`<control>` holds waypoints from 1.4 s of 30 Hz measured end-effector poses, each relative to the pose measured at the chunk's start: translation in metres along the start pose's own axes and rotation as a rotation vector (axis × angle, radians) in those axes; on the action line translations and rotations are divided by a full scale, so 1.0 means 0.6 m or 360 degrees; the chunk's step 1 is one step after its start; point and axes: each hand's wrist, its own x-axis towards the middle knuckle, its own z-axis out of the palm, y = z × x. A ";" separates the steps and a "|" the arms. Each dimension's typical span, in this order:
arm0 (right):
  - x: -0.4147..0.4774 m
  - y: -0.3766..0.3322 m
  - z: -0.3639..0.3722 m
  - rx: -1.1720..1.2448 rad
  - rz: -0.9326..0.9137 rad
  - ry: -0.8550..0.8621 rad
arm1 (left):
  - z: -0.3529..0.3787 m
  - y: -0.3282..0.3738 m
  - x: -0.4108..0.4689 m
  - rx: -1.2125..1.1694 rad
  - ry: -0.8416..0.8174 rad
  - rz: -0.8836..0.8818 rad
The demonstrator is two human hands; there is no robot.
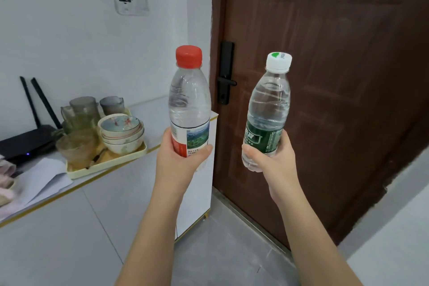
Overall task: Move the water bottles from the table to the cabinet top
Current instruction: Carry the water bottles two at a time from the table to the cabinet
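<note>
My left hand (178, 162) grips a clear water bottle with a red cap and a red-and-white label (189, 104) around its lower part, held upright in the air. My right hand (274, 160) grips a second clear bottle with a white cap and a dark green label (269, 109), tilted slightly right. Both bottles hang in front of me at chest height. The white cabinet top (153, 123) with a gold edge lies to the left, its right end just behind the red-capped bottle.
On the cabinet top stands a cream tray (109, 165) with stacked bowls (121, 132) and several glass cups. A black router (25, 139) and white papers (44, 179) lie further left. A brown door (336, 76) with a black handle (226, 81) fills the right.
</note>
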 end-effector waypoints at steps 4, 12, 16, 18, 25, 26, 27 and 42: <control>0.077 0.032 0.030 -0.0018 -0.0001 -0.0053 | 0.016 -0.033 0.070 -0.0015 0.0072 -0.0012; 0.283 0.123 0.076 0.0019 0.0024 -0.0242 | 0.074 -0.112 0.230 -0.0012 0.0237 0.0006; 0.413 0.161 0.101 0.0000 0.0022 -0.0365 | 0.116 -0.133 0.327 0.0060 0.0333 0.0009; 0.473 0.186 0.112 0.0002 0.0036 -0.0430 | 0.138 -0.145 0.371 0.0102 0.0369 -0.0001; 0.603 0.279 0.147 -0.0060 0.0106 -0.0559 | 0.182 -0.213 0.469 0.0138 0.0591 -0.0084; 0.614 0.289 0.153 -0.0053 0.0122 -0.0567 | 0.183 -0.222 0.480 0.0147 0.0604 -0.0097; 0.625 0.301 0.160 -0.0047 0.0128 -0.0576 | 0.184 -0.230 0.492 0.0154 0.0615 -0.0106; 0.801 0.440 0.327 -0.0166 0.0201 -0.0717 | 0.144 -0.363 0.715 0.0342 0.0654 -0.0260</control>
